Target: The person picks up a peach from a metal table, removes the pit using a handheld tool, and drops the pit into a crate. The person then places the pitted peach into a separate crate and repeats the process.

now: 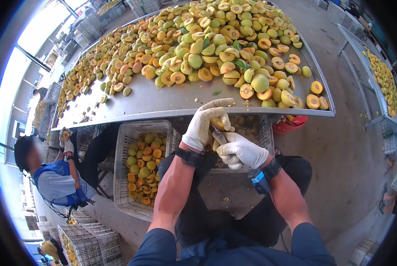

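Observation:
My left hand (206,124), in a cream work glove, is closed around a piece of yellow peach (217,123), mostly hidden by the fingers. My right hand (240,150), in a white glove, grips a short metal pitting knife (219,134), whose metal part points up at the fruit. Both hands are close together just off the near edge of the metal table (140,99). Heaped on that table are many yellow-green peaches (198,57), whole and halved, some with pits showing. Under my hands stands a crate (266,133) with pale pits or scraps inside.
Left of my knees stands a white crate (120,177) of peach halves. A co-worker (61,177) in a blue apron sits at the left, holding fruit. Stacked crates (89,244) stand lower left. A red object (290,124) is under the table; another fruit-laden table (358,48) stands right.

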`<state>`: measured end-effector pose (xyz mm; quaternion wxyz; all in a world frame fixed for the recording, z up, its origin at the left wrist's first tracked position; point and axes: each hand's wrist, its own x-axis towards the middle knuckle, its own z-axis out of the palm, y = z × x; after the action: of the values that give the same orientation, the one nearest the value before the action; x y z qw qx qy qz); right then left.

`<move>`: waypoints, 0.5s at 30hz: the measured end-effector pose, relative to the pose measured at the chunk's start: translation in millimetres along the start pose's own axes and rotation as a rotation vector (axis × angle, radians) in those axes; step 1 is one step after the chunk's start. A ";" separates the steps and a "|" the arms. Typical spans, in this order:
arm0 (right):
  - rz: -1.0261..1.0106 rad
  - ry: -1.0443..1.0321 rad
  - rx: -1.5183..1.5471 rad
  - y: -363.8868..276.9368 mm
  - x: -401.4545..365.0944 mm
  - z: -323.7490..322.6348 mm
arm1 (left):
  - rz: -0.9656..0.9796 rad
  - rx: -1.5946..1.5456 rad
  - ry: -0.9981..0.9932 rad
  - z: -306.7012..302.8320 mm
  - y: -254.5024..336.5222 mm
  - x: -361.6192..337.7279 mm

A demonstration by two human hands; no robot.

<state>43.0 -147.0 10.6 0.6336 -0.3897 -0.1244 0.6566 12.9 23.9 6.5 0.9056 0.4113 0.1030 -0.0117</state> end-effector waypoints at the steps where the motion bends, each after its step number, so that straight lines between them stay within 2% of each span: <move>1: -0.001 0.007 0.019 -0.6 -1.7 1.1 | -0.037 -0.041 -0.056 -0.1 0.7 0.3; 6: -0.053 -0.047 -0.182 -9.5 -21.0 0.8 | -0.069 -0.079 0.023 -11.1 -2.3 4.8; 8: -0.054 -0.041 -0.266 -10.7 -25.4 -0.6 | 0.093 0.320 0.177 -14.9 -5.5 6.2; 10: -0.178 0.110 -0.342 -8.3 -26.7 -5.4 | 0.145 0.449 0.138 -24.8 -14.0 4.3; 12: -0.203 0.172 -0.340 -9.5 -29.9 -6.7 | 0.535 1.198 0.137 -23.5 -21.8 2.2; 13: -0.242 0.203 -0.303 -9.5 -31.7 -7.3 | 0.633 1.349 0.149 -18.5 -19.0 -5.7; 14: -0.281 0.232 -0.267 -10.6 -33.7 -8.5 | 0.635 1.356 0.141 -17.6 -16.4 -7.6; 15: -0.301 0.252 -0.267 -10.8 -35.7 -9.5 | 0.565 1.136 0.168 -18.0 -12.9 -10.2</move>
<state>53.5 -181.5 24.1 0.6777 -0.5259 -0.1869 0.4788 -1.7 28.2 -12.6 0.5036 0.8379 0.0392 0.2070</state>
